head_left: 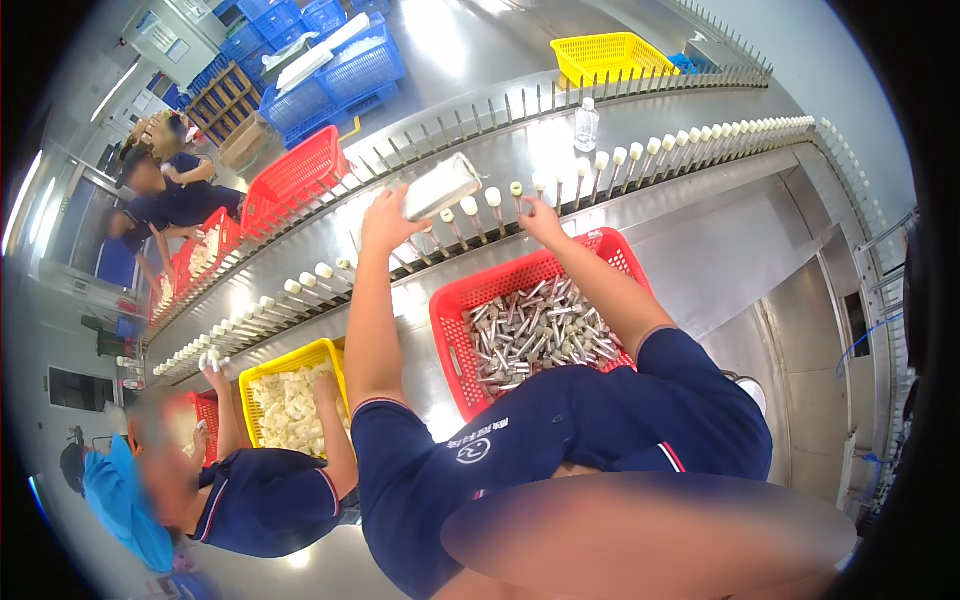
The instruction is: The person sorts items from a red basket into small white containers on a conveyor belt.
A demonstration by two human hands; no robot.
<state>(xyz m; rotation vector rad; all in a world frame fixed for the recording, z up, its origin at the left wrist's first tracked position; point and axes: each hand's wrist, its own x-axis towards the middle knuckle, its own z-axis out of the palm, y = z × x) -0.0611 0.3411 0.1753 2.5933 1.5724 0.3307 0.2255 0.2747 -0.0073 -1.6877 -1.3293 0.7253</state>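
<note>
My left hand (386,222) is closed around a clear cylindrical bottle (446,188), which lies tilted above a row of upright pins. At the same row, the fingertips of my right hand (541,222) pinch at a thin metal pin with a greenish top (517,189); the fingers partly cover it. White caps (493,198) sit on the neighbouring pins to either side. Below my hands, a red basket (440,335) holds many loose metal pieces (540,330) with greyish ends. A second clear bottle (587,126) stands upright on the metal surface behind the row.
A far row of bare pins (480,118) curves along the line. A yellow basket (612,50) rests beyond it. At left, a co-worker (270,500) reaches over a yellow basket (335,350) of whitish pieces. Red baskets (300,180) and other people stand across the line; blue crates (345,70) are behind.
</note>
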